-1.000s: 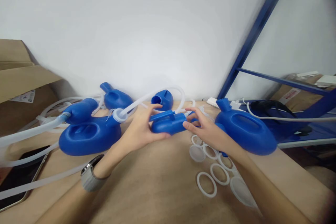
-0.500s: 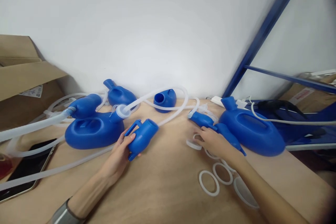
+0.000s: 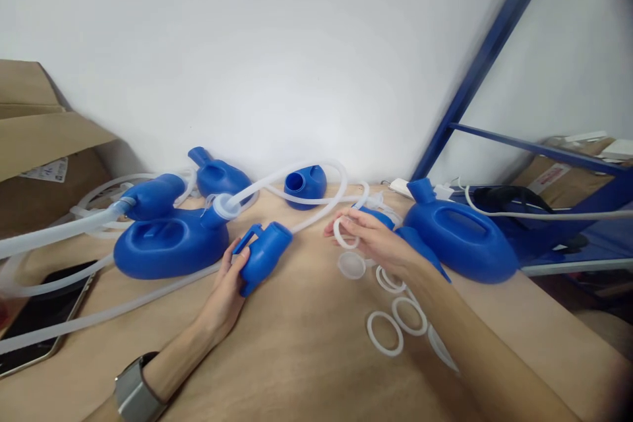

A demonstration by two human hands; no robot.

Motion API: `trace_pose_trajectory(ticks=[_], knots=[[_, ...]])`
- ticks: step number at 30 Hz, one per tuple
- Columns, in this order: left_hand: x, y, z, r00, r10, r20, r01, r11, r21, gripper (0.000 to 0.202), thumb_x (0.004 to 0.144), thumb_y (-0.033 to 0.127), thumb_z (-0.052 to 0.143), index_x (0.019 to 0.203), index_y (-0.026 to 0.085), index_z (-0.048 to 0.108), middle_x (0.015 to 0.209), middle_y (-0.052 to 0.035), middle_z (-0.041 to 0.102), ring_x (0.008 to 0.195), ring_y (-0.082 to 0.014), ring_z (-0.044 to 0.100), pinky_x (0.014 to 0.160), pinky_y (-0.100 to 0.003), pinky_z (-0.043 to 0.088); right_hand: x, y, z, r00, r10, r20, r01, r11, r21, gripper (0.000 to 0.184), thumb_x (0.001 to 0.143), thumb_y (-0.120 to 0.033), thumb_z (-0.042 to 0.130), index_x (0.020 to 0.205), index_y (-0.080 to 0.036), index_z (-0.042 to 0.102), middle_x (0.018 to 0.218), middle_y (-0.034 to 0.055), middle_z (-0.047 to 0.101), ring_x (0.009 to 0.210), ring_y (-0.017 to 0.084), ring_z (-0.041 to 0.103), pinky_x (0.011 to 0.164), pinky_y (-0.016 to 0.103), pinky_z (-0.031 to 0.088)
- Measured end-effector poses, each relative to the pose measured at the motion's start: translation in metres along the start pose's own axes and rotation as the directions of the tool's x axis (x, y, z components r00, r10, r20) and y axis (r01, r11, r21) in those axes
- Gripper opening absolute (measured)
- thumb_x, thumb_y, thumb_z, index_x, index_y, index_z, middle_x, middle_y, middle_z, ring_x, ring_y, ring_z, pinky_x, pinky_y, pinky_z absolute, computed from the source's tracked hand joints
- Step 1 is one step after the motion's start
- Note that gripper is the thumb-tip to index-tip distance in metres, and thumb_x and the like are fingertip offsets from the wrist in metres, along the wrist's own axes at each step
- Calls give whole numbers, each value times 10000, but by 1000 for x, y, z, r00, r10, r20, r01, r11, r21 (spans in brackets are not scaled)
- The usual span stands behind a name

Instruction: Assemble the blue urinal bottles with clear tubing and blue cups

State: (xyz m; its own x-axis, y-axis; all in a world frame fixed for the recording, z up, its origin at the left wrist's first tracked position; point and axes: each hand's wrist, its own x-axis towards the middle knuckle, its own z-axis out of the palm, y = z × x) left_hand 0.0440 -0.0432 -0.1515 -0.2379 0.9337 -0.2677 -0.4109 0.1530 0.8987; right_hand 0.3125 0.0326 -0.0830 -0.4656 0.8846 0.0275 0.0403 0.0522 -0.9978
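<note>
My left hand is wrapped round a small blue plastic container with a handle, its wide mouth tilted up to the right. My right hand pinches a white ring just above the table. Below that hand lies a round translucent cap. Several more white rings lie nearer to me, with another translucent disc partly hidden by my right forearm. Behind the right hand, blue pieces are partly covered by it.
Large blue jugs stand at left and right; smaller blue containers rest by the wall. White hoses cross the table. A phone and cardboard box are at left, a blue metal frame at right.
My right hand has picked up a white ring from beside the translucent cap and moved slightly up and left. The left hand still holds the small blue container. The view has shifted slightly.
</note>
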Motion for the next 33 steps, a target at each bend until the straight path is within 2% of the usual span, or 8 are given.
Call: trace_pose_trajectory(ticks=[2, 4, 11, 17, 21, 24, 29, 33], knots=[[1, 0, 0, 999, 35, -2, -35, 999, 11, 734, 828, 558, 769, 1463, 298, 511, 1483, -97, 586, 1112, -238, 688, 678, -236, 572, 10, 0, 22, 998, 12, 54, -20, 988, 151, 328, 889, -511, 669, 1003, -208, 616, 942, 51, 702, 871, 193, 651, 905, 379, 496], [1, -2, -2, 998, 57, 5, -57, 997, 52, 761, 814, 584, 770, 1473, 310, 505, 1504, -93, 570, 1166, -260, 666, 716, -254, 581, 22, 6, 44, 1000, -15, 2, 15, 994, 111, 278, 880, -465, 673, 982, -210, 636, 934, 28, 674, 867, 179, 617, 880, 343, 472], [5, -13, -12, 982, 162, 98, -178, 966, 186, 939, 814, 629, 754, 1589, 317, 325, 1373, -116, 674, 1289, -322, 620, 1044, -396, 518, 35, 26, 88, 998, -27, -54, 37, 980, 194, 161, 884, -389, 563, 879, -235, 611, 973, 3, 668, 918, 195, 596, 878, 316, 447], [5, -13, -13, 973, 185, 135, -211, 953, 217, 935, 838, 615, 738, 1597, 303, 291, 1443, -131, 627, 1357, -324, 570, 1105, -414, 475, 24, 36, 98, 989, -114, -92, 123, 988, 98, 433, 985, -596, 442, 1048, -249, 694, 1182, 33, 700, 1188, 246, 590, 1077, 355, 391], [2, -12, -16, 958, 202, 204, -242, 950, 199, 1153, 712, 657, 824, 1613, 247, 233, 1457, -182, 595, 1332, -366, 582, 1078, -449, 499, 24, 49, 100, 987, -136, -91, 138, 990, 23, 654, 1002, -740, 265, 1138, -260, 688, 1258, 51, 676, 1222, 251, 577, 1122, 388, 366], [1, -12, -18, 958, 207, 196, -252, 937, 241, 1335, 568, 581, 936, 1625, 253, 189, 1460, -183, 574, 1285, -402, 607, 1057, -481, 514, 23, 53, 101, 990, -121, -71, 122, 993, 5, 699, 988, -773, 203, 1180, -288, 669, 1277, 43, 665, 1237, 255, 569, 1135, 405, 355], [0, -14, -19, 967, 217, 132, -250, 909, 333, 1248, 610, 461, 942, 1619, 294, 225, 1481, -148, 539, 1290, -386, 598, 1086, -498, 496, 18, 50, 103, 995, -93, -22, 92, 996, -11, 781, 969, -790, 92, 1245, -302, 635, 1338, 46, 631, 1272, 262, 546, 1146, 423, 353], [0, -13, -17, 972, 182, 145, -218, 932, 289, 1197, 643, 452, 923, 1613, 315, 235, 1548, -160, 457, 1250, -396, 608, 856, -431, 618, 20, 52, 100, 985, -175, 15, 174, 984, 22, 616, 1042, -667, 221, 1349, -299, 608, 1397, 56, 578, 1331, 247, 512, 1169, 398, 345]])
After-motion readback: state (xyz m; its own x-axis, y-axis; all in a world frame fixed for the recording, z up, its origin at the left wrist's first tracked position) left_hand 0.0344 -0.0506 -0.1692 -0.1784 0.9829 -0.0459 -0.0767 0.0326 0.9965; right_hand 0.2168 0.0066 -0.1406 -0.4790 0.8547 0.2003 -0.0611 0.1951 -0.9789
